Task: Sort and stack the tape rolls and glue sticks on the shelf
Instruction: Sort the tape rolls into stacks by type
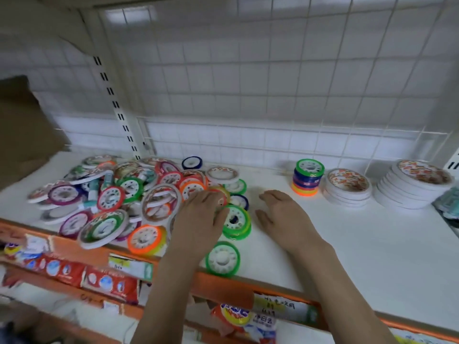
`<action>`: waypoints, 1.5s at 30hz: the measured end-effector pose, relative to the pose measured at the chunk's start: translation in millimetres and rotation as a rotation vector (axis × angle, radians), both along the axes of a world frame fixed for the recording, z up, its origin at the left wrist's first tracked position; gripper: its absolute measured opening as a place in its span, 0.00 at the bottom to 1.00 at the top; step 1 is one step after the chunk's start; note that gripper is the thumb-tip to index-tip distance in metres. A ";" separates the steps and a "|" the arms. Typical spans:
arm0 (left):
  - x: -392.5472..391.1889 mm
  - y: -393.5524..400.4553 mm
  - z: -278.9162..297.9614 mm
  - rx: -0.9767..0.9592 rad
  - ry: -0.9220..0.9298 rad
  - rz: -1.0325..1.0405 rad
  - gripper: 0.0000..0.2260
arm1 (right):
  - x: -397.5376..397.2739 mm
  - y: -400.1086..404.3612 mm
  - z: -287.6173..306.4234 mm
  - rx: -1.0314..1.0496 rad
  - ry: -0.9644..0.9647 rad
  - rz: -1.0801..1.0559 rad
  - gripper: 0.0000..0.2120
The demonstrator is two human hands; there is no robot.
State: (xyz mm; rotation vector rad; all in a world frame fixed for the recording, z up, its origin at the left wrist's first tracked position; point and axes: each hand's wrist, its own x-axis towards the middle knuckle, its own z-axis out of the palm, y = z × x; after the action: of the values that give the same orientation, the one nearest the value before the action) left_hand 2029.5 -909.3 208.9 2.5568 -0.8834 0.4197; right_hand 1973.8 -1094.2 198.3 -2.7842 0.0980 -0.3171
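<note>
A loose pile of tape rolls (111, 197) in white, green, red, purple and orange covers the left half of the white shelf (347, 244). Teal glue sticks (107, 180) lie mixed into the pile. My left hand (198, 219) rests palm down on the pile's right edge, its thumb touching a roll beside two stacked green rolls (236, 223). My right hand (280, 214) hovers palm down over bare shelf and holds nothing. One green roll (222, 259) lies at the front edge. At the back right stand a stack of small coloured rolls (308, 177) and two white stacks (347, 188) (417, 186).
A wire grid panel (248, 83) backs the shelf. A brown cardboard box (22, 127) sits at the far left. The orange front rail (223, 286) carries price labels, with red packets (109, 281) on the shelf below. Wrapped packets (449, 202) poke in at the right edge.
</note>
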 end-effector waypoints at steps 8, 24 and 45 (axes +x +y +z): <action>13.8 47.1 18.9 -0.027 0.022 0.078 0.19 | 74.6 24.5 11.5 0.049 0.137 0.007 0.21; 35.8 73.6 13.1 -0.085 0.022 0.032 0.07 | 104.9 27.7 4.9 -0.023 0.146 -0.021 0.14; 7.6 47.6 -5.4 0.166 0.076 -0.261 0.21 | -3.3 54.9 -0.1 0.103 -0.205 -0.291 0.10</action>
State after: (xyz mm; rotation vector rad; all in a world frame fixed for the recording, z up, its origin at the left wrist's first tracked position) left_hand 2037.1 -861.7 203.5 2.5355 -1.2501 0.1762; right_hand 1970.6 -1039.2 198.1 -2.6154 0.4580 -0.6478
